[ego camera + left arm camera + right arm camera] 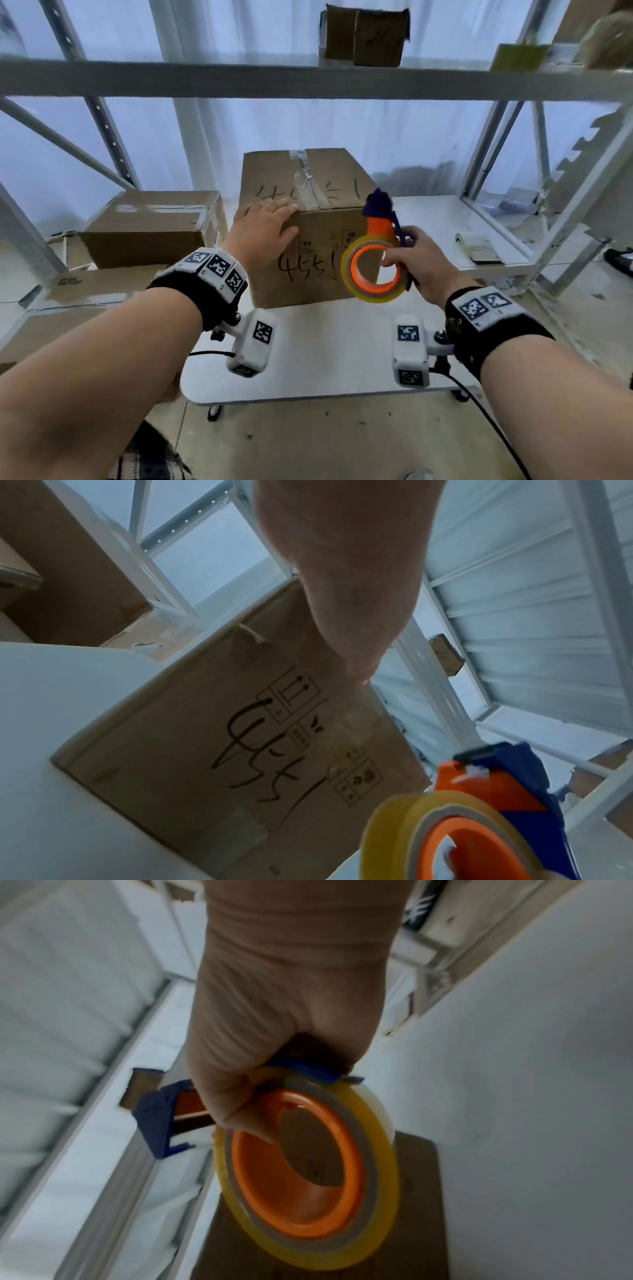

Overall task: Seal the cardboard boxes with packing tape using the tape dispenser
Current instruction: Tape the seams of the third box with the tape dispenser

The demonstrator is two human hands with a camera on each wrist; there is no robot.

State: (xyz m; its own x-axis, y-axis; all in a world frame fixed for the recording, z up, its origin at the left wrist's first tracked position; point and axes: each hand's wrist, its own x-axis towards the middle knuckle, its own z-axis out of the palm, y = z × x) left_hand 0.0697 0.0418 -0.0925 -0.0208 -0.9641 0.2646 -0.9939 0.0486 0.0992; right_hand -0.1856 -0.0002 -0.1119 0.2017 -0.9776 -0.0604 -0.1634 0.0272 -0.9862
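Note:
A brown cardboard box (318,246) marked "4551" stands on the white table (342,349), with clear tape along its top seam. My left hand (263,222) lies flat on the box's near top-left edge, fingers straight; its thumb hangs over the front face (240,750). My right hand (414,260) grips the orange and blue tape dispenser (376,253) with its yellowish tape roll (308,1177), held in the air by the box's front right corner. The thumb reaches into the orange core.
A second cardboard box (150,229) sits to the left on flattened cardboard. White metal shelving (308,82) frames the space, with small boxes (363,37) on the upper shelf. A small pad (479,246) lies on the right table part.

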